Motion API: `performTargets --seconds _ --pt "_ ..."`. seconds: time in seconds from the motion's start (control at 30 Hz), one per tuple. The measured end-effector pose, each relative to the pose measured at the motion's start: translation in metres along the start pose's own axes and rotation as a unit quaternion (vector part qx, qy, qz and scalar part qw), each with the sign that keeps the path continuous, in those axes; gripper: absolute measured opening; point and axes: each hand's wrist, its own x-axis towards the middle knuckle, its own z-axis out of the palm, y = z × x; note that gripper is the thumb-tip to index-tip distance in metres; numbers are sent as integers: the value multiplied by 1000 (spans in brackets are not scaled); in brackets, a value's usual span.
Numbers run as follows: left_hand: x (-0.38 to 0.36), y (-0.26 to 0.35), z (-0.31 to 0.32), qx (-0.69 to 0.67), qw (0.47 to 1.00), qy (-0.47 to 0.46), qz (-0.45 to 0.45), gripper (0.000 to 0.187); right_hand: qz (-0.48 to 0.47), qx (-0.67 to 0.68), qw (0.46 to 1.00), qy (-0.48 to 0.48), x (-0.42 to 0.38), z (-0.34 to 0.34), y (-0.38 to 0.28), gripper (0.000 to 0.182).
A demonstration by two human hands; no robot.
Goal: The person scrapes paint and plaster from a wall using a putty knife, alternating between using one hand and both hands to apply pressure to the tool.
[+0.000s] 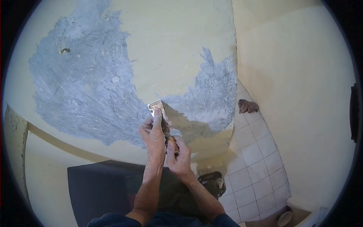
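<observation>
My left hand (pixel 153 126) is closed around a flat metal scraper blade (pixel 154 104), its thumb pressed along the face. The blade is smeared with pale residue, and its upper edge lies over the wall. Just below and to the right, my right hand (pixel 179 155) grips the orange-brown handle (pixel 173 143) of a putty knife. A small pale blade edge (pixel 176 132) shows above those fingers. Whether the two tools touch is hidden by the hands. Behind them is a cream wall (pixel 162 49) with rough grey scraped patches (pixel 87 83). White dust speckles both forearms.
A crumpled brown cloth (pixel 248 106) lies on the white tiled floor (pixel 251 151) at the right. Another cream wall (pixel 302 94) rises beyond it. A dark panel (pixel 98 189) stands low at left. Near the bottom right sits a round pale dish (pixel 284 218).
</observation>
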Motion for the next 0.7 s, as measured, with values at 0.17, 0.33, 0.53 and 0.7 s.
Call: performTargets --seconds 0.17,0.33,0.53,0.7 --pt "6 10 7 14 998 -11 59 35 26 -40 998 -44 22 -7 -14 17" --pt "1 5 -5 45 999 -22 3 35 14 -38 999 4 1 -4 -18 12" --pt "-2 6 3 7 1000 -13 16 36 71 -43 996 -31 4 -13 -24 14" --pt "-5 4 -8 5 999 -14 -36 36 22 -67 997 -12 -2 -6 -22 11"
